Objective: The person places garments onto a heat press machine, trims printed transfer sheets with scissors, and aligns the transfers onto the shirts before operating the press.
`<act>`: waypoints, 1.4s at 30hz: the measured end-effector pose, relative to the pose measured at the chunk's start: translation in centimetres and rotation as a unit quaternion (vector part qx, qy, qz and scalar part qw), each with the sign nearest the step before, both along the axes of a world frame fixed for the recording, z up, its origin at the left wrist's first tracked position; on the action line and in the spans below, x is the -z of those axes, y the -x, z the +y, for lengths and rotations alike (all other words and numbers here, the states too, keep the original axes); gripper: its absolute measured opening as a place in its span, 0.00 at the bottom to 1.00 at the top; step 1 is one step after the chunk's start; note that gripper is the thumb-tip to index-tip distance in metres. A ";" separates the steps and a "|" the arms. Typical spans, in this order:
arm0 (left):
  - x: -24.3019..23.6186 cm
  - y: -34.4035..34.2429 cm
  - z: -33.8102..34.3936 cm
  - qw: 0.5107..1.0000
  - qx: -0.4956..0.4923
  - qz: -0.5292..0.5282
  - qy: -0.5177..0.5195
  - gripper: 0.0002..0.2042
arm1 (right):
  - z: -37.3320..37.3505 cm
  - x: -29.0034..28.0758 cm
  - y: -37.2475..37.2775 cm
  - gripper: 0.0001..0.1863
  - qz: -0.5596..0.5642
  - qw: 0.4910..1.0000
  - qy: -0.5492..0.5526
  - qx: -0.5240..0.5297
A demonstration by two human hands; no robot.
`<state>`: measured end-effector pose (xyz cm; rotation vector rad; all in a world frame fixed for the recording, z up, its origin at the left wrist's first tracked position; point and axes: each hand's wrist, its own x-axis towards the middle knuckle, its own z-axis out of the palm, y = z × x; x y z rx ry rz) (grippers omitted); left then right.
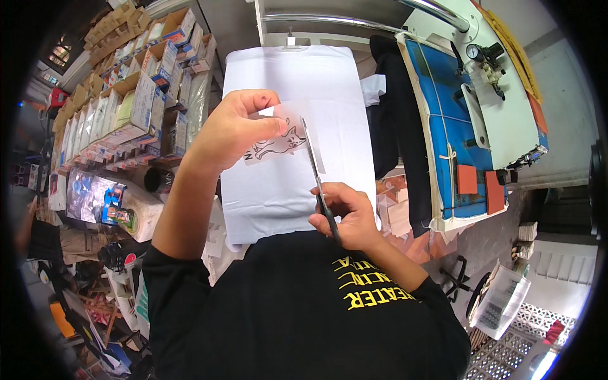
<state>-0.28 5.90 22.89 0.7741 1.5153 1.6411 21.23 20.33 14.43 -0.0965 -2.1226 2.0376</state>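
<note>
Between the thumb and fingers of my left hand (244, 130) is a translucent transfer film (288, 149) printed with a dark cat drawing and some lettering. My right hand (350, 215) grips a pair of scissors (318, 180) with black handles, the long metal blades pointing away from me. The blades lie along the film's right side, and a narrow strip of it shows to their right. Whether the blades are fully closed is hard to make out. Below both hands, a white T-shirt (291, 206) is spread over a flat board.
On the left stand stacked cardboard boxes (136, 111) filled with upright packets. To the right is a machine with a blue bed (437, 133), two orange-red pads and a pressure gauge (473, 51). Dark cloth (405, 145) hangs beside the board. A metal rail (329, 24) crosses beyond it.
</note>
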 end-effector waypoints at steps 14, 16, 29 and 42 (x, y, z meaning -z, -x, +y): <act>1.2 -0.5 0.3 0.999 0.024 0.010 0.046 0.04 | 0.2 0.1 0.6 0.19 -0.003 0.999 -0.046 0.015; 1.3 -0.5 0.3 0.999 0.024 0.018 0.044 0.04 | 0.3 0.1 0.5 0.19 -0.012 0.998 -0.066 0.018; 0.1 -2.3 2.1 0.978 0.085 0.186 0.043 0.10 | 2.3 -2.7 3.4 0.27 0.022 0.985 0.106 0.132; 2.5 -0.5 0.5 0.979 -0.132 -0.083 -0.134 0.08 | 0.2 -0.8 0.8 0.25 -0.058 0.994 0.087 0.031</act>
